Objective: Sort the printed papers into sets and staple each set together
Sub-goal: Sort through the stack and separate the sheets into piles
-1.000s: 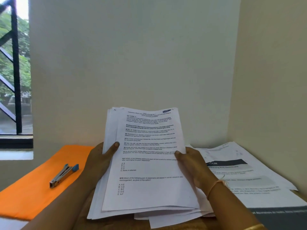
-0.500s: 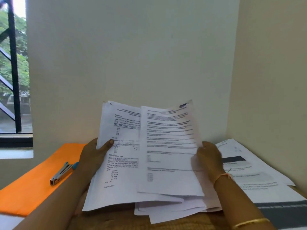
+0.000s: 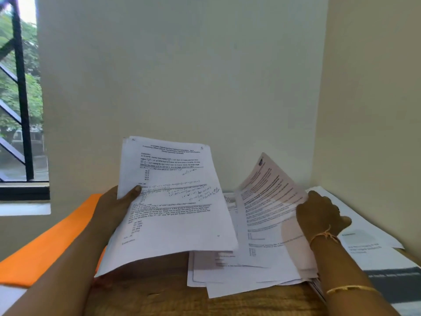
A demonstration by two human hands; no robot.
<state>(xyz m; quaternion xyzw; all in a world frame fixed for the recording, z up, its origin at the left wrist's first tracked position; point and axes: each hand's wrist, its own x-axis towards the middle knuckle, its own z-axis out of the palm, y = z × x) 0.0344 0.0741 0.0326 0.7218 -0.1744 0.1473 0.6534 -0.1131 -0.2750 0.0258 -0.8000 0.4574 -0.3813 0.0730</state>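
1. The left hands-side: the left hand (image 3: 114, 208) grips a stack of printed papers (image 3: 173, 201) by its left edge, thumb on the top page. The stack is raised and tilted above the surface (image 3: 148, 297)
2. The right hand (image 3: 319, 215) holds a single sheet (image 3: 268, 201) by its right edge; it stands tilted, blurred, apart from the stack
3. Loose pages (image 3: 239, 277) lie spread on the surface beneath both, with more printed sheets (image 3: 376, 254) to the right beside the wall
4. An orange sheet (image 3: 45, 247) lies at the left, below the window (image 3: 20, 99)
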